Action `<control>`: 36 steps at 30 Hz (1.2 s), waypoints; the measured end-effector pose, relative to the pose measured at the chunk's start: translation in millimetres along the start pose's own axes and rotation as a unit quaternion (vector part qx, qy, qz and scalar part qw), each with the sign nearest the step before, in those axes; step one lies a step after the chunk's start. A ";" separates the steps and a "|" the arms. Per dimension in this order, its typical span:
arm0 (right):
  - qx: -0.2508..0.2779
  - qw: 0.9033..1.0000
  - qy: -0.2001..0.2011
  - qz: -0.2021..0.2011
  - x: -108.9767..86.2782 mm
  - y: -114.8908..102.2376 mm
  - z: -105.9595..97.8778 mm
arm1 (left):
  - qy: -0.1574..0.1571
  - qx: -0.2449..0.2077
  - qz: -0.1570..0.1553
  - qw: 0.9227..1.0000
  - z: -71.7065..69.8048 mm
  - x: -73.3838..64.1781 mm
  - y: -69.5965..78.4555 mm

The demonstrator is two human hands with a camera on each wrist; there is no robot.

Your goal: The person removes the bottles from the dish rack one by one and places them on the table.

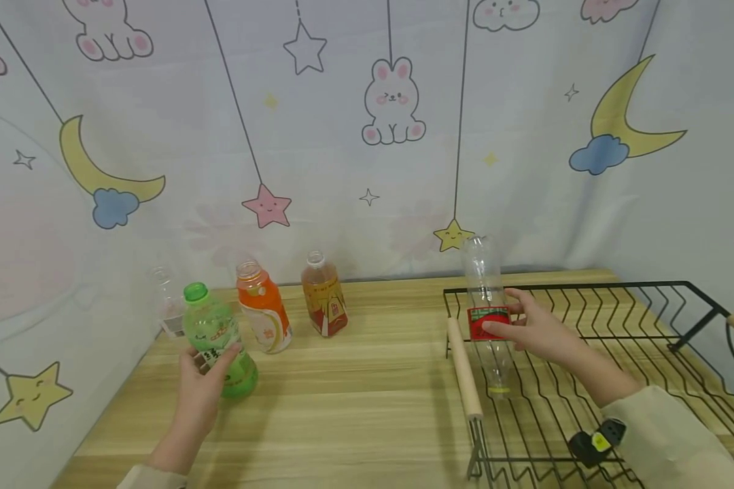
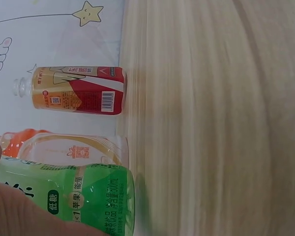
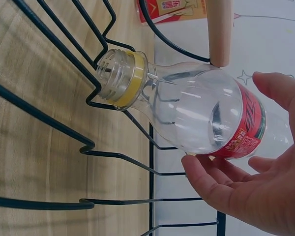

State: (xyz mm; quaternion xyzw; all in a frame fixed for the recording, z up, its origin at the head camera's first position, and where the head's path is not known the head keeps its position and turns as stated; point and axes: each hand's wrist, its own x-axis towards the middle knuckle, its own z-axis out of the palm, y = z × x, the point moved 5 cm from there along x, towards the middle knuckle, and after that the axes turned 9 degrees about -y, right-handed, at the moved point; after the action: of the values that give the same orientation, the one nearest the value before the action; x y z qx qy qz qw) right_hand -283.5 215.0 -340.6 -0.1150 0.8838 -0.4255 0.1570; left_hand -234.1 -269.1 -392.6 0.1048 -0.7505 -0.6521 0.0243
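On the left, my left hand (image 1: 203, 380) grips a green plastic bottle (image 1: 237, 370) with a green top, thumb and fingers wrapped round its label. It stands upright, tilted slightly. On the right, a clear plastic bottle (image 1: 484, 272) with a red label is upside down in a black wire rack (image 1: 563, 380). Its uncapped neck with a yellow ring (image 3: 130, 81) sits among the wires. My right hand (image 1: 541, 329) is around its label with fingers spread. In the right wrist view the thumb (image 3: 278, 88) stands apart from the bottle, while the fingertips (image 3: 194, 164) are at its side.
Behind the green bottle stand an orange-labelled bottle (image 1: 266, 309), a clear bottle (image 1: 168, 299) and, farther right, a brown-and-red labelled bottle (image 1: 324, 295). The rack has a wooden handle (image 1: 465, 367) on its left side. A patterned curtain (image 1: 342, 136) hangs behind the wooden table (image 1: 355, 407).
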 end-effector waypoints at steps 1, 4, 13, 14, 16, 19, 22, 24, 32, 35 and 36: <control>0.002 1.000 -0.001 0.000 -0.1 0.5 0.1 | -0.001 -0.002 -0.001 1.000 0.0 0.2 -0.6; 0.007 1.000 -0.006 -0.001 -0.3 1.4 0.7 | -0.003 -0.007 -0.005 1.000 -0.5 1.8 -3.2; 0.017 1.000 -0.008 -0.005 -0.6 2.0 4.4 | 0.001 -0.007 -0.011 1.000 -1.8 4.7 -7.5; 0.018 1.000 -0.008 -0.005 -0.6 2.3 4.7 | 0.001 -0.008 -0.013 1.000 -1.9 4.5 -7.8; 0.018 1.000 -0.008 -0.005 -0.6 2.7 4.9 | -0.003 -0.009 -0.012 1.000 -1.9 3.8 -8.2; 0.019 1.000 -0.008 -0.003 -0.6 3.3 5.4 | -0.003 -0.008 -0.012 1.000 -2.1 3.1 -9.2; 0.019 1.000 -0.007 -0.002 -1.1 3.6 5.7 | -0.003 -0.008 -0.012 1.000 -1.7 2.7 -9.5; 0.019 1.000 -0.006 -0.001 -1.7 3.5 5.8 | -0.001 -0.006 -0.012 1.000 -1.3 2.9 -9.5; 0.022 1.000 -0.004 -0.002 -2.8 2.2 4.9 | 0.009 -0.005 -0.012 1.000 -1.0 4.3 -11.6; 0.021 1.000 -0.004 0.002 -3.1 0.8 2.9 | 0.010 -0.002 -0.012 1.000 -1.6 4.5 -11.7; 0.022 1.000 -0.003 0.001 -3.4 0.2 1.8 | 0.011 -0.002 -0.011 1.000 -2.0 4.4 -11.4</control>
State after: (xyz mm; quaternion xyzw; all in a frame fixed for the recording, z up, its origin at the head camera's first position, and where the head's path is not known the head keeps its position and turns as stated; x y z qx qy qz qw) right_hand -279.7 215.0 -341.1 -0.1117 0.8740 -0.4439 0.1632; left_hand -236.6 -273.3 -403.9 0.1199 -0.7480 -0.6523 0.0254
